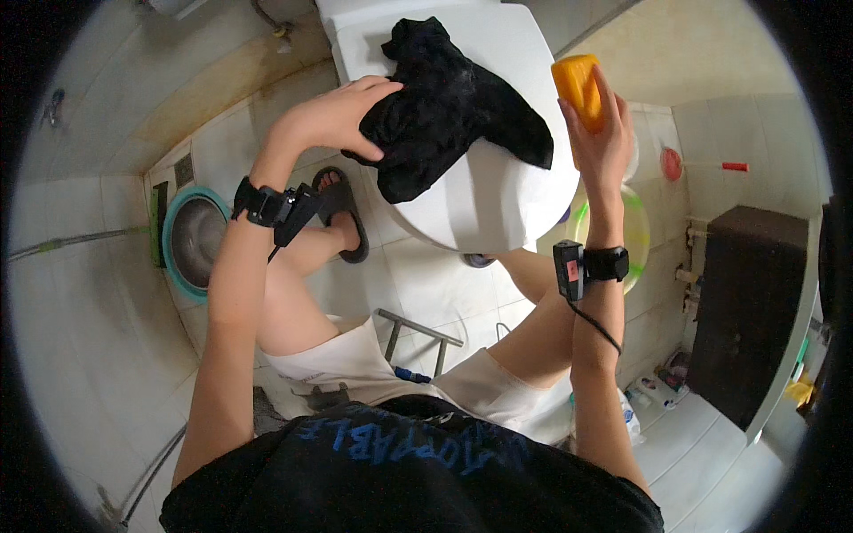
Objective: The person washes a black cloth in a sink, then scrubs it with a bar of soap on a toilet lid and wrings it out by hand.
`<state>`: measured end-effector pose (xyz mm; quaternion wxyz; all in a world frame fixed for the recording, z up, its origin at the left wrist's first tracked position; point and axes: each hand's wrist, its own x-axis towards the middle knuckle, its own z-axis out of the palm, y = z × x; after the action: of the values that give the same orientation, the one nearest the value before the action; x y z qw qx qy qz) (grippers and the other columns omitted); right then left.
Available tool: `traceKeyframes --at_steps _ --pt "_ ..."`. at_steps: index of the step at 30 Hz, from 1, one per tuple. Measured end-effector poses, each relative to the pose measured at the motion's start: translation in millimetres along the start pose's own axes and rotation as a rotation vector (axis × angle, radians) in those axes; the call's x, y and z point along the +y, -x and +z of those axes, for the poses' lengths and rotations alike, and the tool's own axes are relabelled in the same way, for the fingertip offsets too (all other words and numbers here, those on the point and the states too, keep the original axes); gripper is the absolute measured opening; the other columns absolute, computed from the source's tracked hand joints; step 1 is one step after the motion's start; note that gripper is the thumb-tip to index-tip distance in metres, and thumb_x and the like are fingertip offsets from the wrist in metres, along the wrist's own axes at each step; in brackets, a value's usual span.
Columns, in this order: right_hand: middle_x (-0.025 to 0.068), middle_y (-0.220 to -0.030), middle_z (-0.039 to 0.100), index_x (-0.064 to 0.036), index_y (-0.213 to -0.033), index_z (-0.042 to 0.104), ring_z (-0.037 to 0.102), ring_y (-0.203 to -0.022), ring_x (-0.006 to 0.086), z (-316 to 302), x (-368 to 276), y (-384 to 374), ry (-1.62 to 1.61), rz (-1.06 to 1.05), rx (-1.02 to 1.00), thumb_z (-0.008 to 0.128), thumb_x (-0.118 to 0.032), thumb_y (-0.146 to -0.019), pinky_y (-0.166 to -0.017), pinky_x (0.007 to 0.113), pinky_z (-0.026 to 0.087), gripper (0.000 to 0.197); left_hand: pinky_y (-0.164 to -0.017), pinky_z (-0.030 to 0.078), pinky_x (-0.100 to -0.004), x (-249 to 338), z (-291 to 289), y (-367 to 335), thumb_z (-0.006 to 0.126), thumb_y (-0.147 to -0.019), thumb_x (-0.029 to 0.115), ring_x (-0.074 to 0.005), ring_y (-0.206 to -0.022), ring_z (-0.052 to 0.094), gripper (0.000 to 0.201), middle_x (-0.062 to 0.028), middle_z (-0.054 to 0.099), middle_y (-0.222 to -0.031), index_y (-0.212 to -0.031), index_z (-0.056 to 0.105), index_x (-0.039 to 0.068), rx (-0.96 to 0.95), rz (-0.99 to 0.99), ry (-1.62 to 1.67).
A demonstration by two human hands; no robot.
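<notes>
A black cloth garment (444, 107) lies crumpled on the white toilet lid (506, 213), with one narrow part stretching to the right. At the garment's left edge rests my left hand (342, 115), its thumb and fingers spread apart and touching the fabric. To the right of the lid, my right hand (602, 147) is closed around an orange block (579, 84) that looks like a bar of soap. The block is raised clear of the garment, and the fingers cover its right side.
On the left stands a teal basin (169, 253) with a metal bowl (200, 235) in it. A green-rimmed tub (635, 235) is partly hidden behind my right wrist. Farther right are a red-handled plunger-like tool (673, 164) and a dark cabinet (746, 302).
</notes>
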<state>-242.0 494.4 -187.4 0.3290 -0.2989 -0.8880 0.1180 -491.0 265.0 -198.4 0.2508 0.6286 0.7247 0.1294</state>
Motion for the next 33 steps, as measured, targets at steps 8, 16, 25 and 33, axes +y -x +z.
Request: traceKeyframes --at_steps 8,16,25,33 --pt "0.0141 -0.105 0.057 -0.0189 -0.126 0.052 0.058 -0.093 0.0286 16.3 -27.2 -9.7 -0.061 -0.077 -0.023 0.072 -0.031 -0.075 -0.077 0.037 0.05 0.056 -0.089 0.042 -0.0339 12.0 8.1 -16.6 0.066 -0.073 0.005 -0.026 -0.105 0.051 0.053 -0.0101 0.05 -0.119 -0.122 0.046 0.005 0.156 -0.073 0.128" --pt "0.0157 -0.109 0.052 -0.0122 -0.127 0.051 0.059 -0.095 0.0259 22.4 -58.2 -11.7 -0.414 -0.118 0.05 0.073 -0.023 -0.076 -0.079 0.035 0.051 0.057 -0.077 0.045 -0.0243 55.5 3.8 -33.0 0.049 -0.092 0.014 -0.0111 -0.086 0.057 0.017 -0.0031 0.061 -0.094 -0.103 0.055 0.003 0.537 -0.162 1.28" --pt "0.0153 -0.104 0.052 -0.0115 -0.129 0.047 0.055 -0.093 0.0268 58.7 -98.7 23.7 -0.705 0.017 -0.089 0.073 -0.029 -0.074 -0.081 0.035 0.046 0.063 -0.093 0.042 -0.0418 4.7 16.9 -49.5 0.04 -0.091 0.02 -0.0268 -0.107 0.051 0.031 -0.013 0.054 -0.116 -0.114 0.052 0.002 -0.008 0.832 2.588" --pt "0.0156 -0.103 0.051 -0.0191 -0.126 0.052 0.051 -0.095 0.0299 61.5 -91.5 48.5 -0.153 -0.274 -0.373 0.07 -0.036 -0.074 -0.08 0.038 0.043 0.058 -0.087 0.046 -0.0395 -12.8 -4.5 -55.0 0.045 -0.09 0.018 -0.0273 -0.101 0.054 0.029 -0.0128 0.057 -0.11 -0.11 0.053 0.0 0.368 0.54 2.418"
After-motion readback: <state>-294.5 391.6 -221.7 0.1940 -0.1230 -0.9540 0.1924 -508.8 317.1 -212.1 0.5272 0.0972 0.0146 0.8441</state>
